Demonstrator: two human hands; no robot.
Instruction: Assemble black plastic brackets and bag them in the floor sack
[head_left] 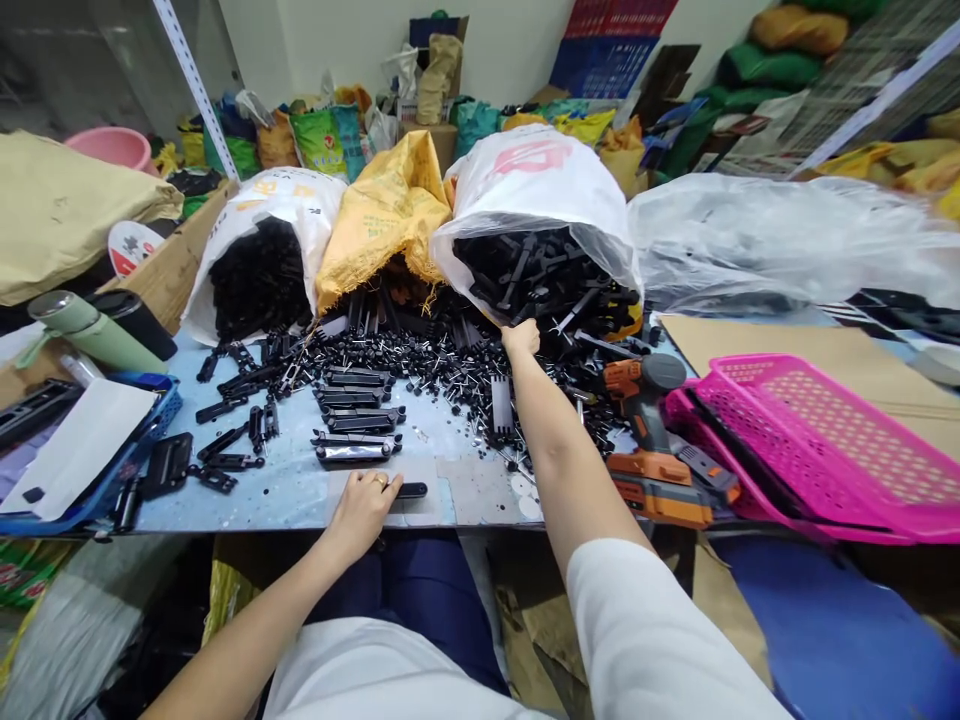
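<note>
fingers bent, left hand holds a black bar; right hand curls at the larger white sack, grip unclear.

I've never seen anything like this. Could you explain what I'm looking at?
There's no machine here, just a person's two bare hands, seen from one head-worn camera looking forward and down. On the blue tabletop lie a row of long black parts, many small loose pieces, a cordless drill and a pink basket. The left hand covers one end of a black bar; the right hand is at the lower lip of an open white sack filled with black parts. Whether the right hand grips anything is unclear.
</note>
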